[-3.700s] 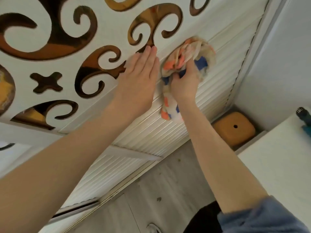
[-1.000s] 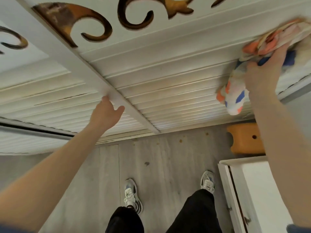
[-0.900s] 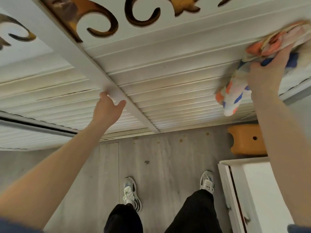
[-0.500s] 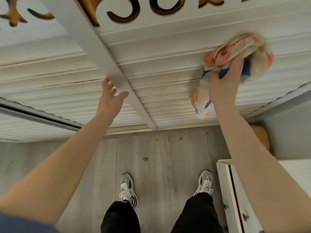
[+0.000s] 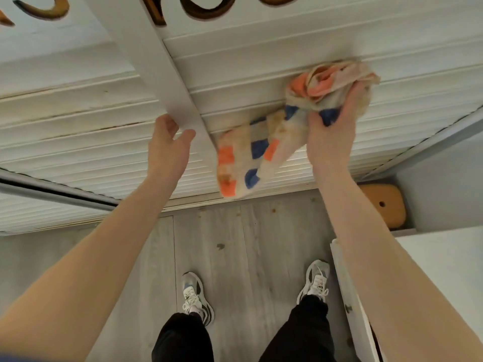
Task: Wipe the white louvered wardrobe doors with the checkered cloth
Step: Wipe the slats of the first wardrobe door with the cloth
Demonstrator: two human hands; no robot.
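My left hand (image 5: 170,147) is open, fingers loose and apart, fingertips at the edge of the white post (image 5: 162,69) between the wardrobe doors (image 5: 78,142). Just right of the post, my right hand (image 5: 332,131) grips the bunched checkered cloth (image 5: 313,87) and presses it against the slats, one end hanging down.

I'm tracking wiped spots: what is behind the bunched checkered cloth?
White louvered slats run out from behind the checkered cloth, which the right hand grips against them. The slats behind it are covered, so their state is hidden.
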